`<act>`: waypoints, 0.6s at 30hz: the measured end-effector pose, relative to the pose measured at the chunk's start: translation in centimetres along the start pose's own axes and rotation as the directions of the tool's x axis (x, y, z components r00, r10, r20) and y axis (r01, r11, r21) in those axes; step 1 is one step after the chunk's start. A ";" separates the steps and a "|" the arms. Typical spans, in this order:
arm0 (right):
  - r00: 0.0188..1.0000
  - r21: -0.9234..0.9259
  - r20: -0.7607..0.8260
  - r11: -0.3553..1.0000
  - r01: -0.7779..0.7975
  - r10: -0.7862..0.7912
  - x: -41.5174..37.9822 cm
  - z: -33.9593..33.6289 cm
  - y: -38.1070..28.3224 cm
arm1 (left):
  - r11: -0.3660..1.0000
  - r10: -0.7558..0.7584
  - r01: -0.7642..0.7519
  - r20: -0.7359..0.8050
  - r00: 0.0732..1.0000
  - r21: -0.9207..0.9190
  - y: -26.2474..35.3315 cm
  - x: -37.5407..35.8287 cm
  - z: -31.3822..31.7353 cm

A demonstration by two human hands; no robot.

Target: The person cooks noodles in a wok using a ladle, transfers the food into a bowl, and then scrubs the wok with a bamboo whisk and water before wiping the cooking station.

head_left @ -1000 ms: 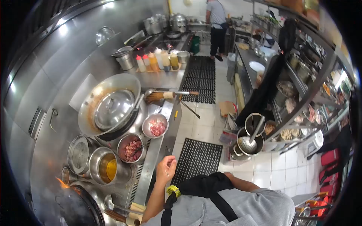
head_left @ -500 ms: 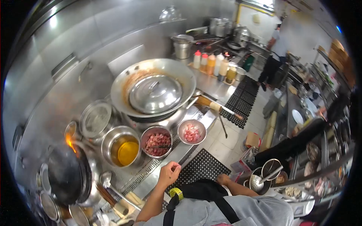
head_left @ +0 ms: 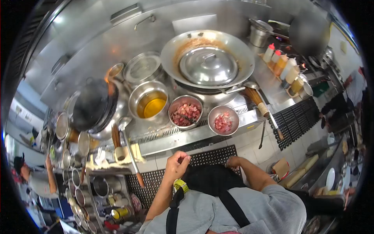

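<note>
My left hand (head_left: 177, 165), with a yellow watch (head_left: 180, 186) on the wrist, is held in front of my body, fingers curled, nothing visible in them. My right hand (head_left: 233, 162) hangs low beside the black apron (head_left: 212, 177); its fingers are mostly hidden. Beyond them on the steel counter stand a bowl of pale chopped meat (head_left: 223, 121), a bowl of darker meat pieces (head_left: 186, 113) with a dark utensil in it, and a pot of yellow oil (head_left: 152, 107). Neither hand touches these.
A large wok (head_left: 169, 54) holds a domed lid (head_left: 209, 64). Flame shows behind the black wok (head_left: 91, 103) at left. A ladle (head_left: 130, 150), a bamboo brush (head_left: 255, 96) and squeeze bottles (head_left: 280, 64) lie or stand along the counter. Other people are at far left and right.
My view has turned left, so the counter things appear further right and a person and shelves show at left. My left hand stays curled; my right hand remains low.
</note>
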State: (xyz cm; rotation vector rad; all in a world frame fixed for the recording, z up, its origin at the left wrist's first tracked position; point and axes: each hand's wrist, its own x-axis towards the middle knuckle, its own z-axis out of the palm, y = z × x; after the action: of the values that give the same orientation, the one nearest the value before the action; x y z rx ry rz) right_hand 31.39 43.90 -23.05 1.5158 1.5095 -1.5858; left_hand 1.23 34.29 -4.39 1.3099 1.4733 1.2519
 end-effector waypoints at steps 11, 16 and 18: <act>-0.293 -0.535 -0.361 -0.060 0.842 -0.886 -30.4 -7.9 -18.4 | 0.684 0.718 -0.721 0.075 0.692 0.110 19.1 1.0 1.5; -0.571 -0.656 -0.420 -0.199 0.728 -0.705 -36.7 -5.9 -16.7 | 0.397 0.907 -0.907 0.215 0.363 -0.142 26.3 2.7 4.3; -0.624 -0.716 -0.374 -0.214 0.665 -0.686 -37.2 -4.7 -15.4 | 0.327 0.917 -0.922 0.304 0.257 -0.206 28.1 2.6 4.8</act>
State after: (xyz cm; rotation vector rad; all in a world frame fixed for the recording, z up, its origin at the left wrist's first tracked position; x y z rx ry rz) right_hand 29.79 40.02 17.28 0.3818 4.2793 -0.9750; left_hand 11.43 37.17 22.21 2.4419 0.2643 1.5058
